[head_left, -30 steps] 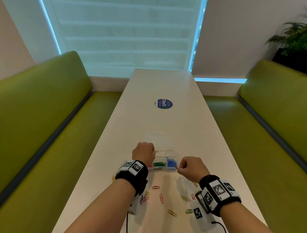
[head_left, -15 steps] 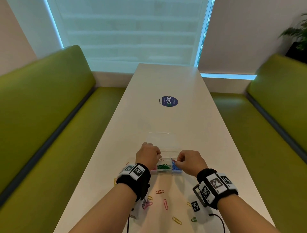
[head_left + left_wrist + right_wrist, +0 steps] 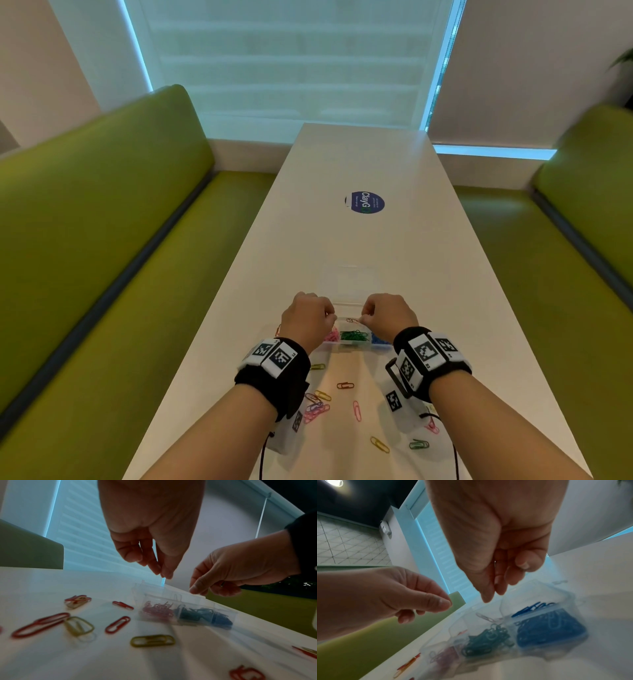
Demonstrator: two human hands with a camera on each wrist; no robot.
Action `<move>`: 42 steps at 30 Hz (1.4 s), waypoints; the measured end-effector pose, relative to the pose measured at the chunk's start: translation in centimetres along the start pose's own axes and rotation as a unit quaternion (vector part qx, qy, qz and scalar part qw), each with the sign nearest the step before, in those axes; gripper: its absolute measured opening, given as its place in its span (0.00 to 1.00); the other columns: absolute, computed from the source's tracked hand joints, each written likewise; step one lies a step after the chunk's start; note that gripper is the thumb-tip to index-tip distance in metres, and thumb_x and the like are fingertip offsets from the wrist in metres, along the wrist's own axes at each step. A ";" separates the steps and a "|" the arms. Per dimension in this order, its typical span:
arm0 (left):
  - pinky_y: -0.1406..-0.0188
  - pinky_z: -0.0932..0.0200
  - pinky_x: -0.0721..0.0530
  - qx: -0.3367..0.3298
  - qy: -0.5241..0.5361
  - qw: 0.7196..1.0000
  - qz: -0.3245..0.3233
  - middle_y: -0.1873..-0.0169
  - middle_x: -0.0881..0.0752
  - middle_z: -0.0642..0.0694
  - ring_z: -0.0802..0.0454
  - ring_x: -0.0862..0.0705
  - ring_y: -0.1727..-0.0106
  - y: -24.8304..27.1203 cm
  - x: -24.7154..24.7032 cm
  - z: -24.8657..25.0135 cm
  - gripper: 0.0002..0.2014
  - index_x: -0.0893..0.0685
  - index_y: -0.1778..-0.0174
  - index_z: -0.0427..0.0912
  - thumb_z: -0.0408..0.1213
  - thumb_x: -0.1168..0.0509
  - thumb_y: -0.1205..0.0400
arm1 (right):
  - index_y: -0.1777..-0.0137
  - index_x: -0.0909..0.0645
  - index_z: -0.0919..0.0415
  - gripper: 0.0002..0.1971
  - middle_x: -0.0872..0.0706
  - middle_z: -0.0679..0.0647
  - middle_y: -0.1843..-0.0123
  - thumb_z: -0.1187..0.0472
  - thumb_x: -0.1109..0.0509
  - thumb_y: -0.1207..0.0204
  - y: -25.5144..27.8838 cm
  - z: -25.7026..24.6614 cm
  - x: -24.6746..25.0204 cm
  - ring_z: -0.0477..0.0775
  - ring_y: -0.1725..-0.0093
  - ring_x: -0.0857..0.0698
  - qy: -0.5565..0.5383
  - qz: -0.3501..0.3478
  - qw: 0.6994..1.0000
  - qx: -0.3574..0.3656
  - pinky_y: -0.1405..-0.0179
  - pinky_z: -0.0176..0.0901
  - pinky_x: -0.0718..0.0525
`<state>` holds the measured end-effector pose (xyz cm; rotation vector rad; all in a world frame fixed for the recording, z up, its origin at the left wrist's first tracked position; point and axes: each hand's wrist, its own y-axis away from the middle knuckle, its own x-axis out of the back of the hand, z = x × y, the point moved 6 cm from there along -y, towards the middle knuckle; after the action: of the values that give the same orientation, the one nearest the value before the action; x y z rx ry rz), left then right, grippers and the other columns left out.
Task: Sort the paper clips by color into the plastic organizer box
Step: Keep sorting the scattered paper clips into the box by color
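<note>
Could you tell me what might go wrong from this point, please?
The reddish paper clip by the right hand is close to the green-filled compartment of the clear plastic organizer box; it could drop among the wrong colour. Both wrists hover over loose clips on the white table; the left hand, pulling back, might scatter them.

You are looking at one organizer box (image 3: 356, 346), two hands, two green benches, and roughly a dozen loose clips.

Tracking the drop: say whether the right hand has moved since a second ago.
Yes: right hand moved forward, from beside the organizer box's blue clips to past them.
</note>
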<state>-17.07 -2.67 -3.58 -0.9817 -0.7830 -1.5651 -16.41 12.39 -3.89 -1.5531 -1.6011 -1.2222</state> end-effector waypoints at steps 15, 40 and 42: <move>0.45 0.55 0.17 -0.030 -0.047 0.990 -0.133 0.46 0.13 0.48 0.50 0.16 0.43 4.2 -2.8 2.9 0.12 0.12 0.47 0.44 0.47 0.33 0.20 | 0.56 0.16 0.52 0.01 0.13 0.49 0.50 0.57 0.28 0.26 6.2 6.2 1.6 0.49 0.49 0.16 -0.040 0.022 0.998 -0.033 0.44 0.44 0.16; 0.50 0.56 0.16 -0.031 -0.061 0.991 -0.115 0.50 0.12 0.46 0.48 0.14 0.48 6.9 -4.1 4.5 0.11 0.13 0.48 0.42 0.38 0.40 0.18 | 0.49 0.20 0.57 0.14 0.15 0.53 0.48 0.47 0.30 0.25 9.1 11.4 -0.9 0.54 0.46 0.16 0.011 -0.032 0.983 -0.180 0.47 0.44 0.17; 0.48 0.54 0.15 -0.032 -0.059 0.991 -0.115 0.50 0.12 0.46 0.48 0.14 0.48 7.1 -3.9 4.7 0.11 0.13 0.48 0.43 0.38 0.40 0.18 | 0.49 0.19 0.59 0.15 0.13 0.55 0.47 0.48 0.30 0.25 8.6 11.3 -1.2 0.56 0.46 0.15 0.022 -0.042 0.982 -0.185 0.53 0.43 0.18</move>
<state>-8.94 1.70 -5.12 -1.0694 -0.9601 -1.7502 -5.81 21.09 -7.78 -1.6770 -1.4819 -1.6640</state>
